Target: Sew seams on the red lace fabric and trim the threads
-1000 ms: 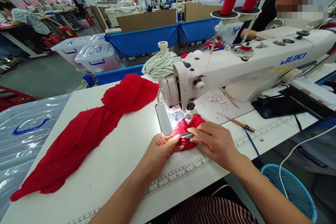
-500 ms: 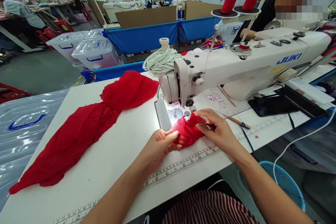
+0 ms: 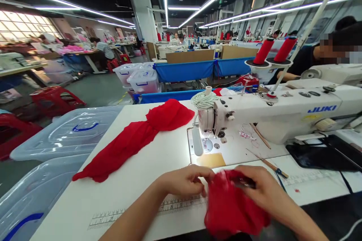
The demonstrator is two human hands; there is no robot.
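A piece of red fabric (image 3: pixel 233 211) hangs between my hands at the table's front edge, its lower part blurred. My left hand (image 3: pixel 188 180) pinches the fabric's upper left edge between thumb and fingers. My right hand (image 3: pixel 257 184) grips the upper right side, and a small dark tool (image 3: pixel 246 182) shows within its fingers. Behind them stands a white sewing machine (image 3: pixel 271 109), its lit needle area bare of fabric. A long red cloth (image 3: pixel 121 150) lies gathered on the white table (image 3: pixel 147 165) to the left.
A wooden-handled tool (image 3: pixel 273 166) and a black phone-like object (image 3: pixel 307 156) lie on the right. Clear lidded bins (image 3: pixel 68 131) stand left of the table. Red thread cones (image 3: pixel 263 52) rise behind the machine. A person (image 3: pixel 308 58) sits at the back right.
Both hands have drawn the red fabric away from the needle area toward the table's front edge, and it now hangs down. The head view has tilted up and turned left.
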